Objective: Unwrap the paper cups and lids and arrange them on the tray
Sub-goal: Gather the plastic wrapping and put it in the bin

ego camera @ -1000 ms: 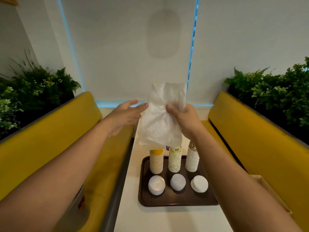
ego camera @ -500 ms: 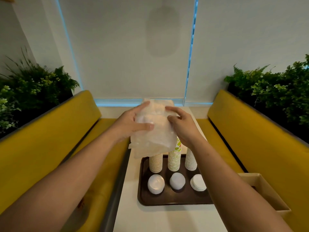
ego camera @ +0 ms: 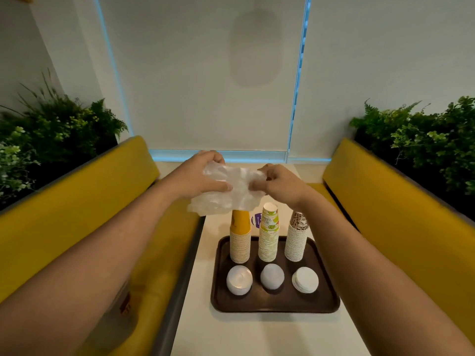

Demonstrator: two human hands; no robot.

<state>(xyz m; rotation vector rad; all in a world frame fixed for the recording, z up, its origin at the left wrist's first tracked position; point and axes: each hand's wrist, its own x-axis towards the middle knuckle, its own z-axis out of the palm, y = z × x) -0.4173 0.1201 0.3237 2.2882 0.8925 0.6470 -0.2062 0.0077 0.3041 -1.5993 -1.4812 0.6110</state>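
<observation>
Booth corner glowing in soft, even light.
A yellow bench (ego camera: 77, 209) at 9 o'clock and a matching bench (ego camera: 401, 201) at 3 are flanking the white table (ego camera: 257, 335); ferns (ego camera: 56, 132) are rising behind; blue light is edging white blinds (ego camera: 205, 86) at 12.

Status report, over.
Hands: left hand, right hand grip the plastic wrapper. Three cup stacks, three lid stacks on tray. Nothing in the way.
</observation>
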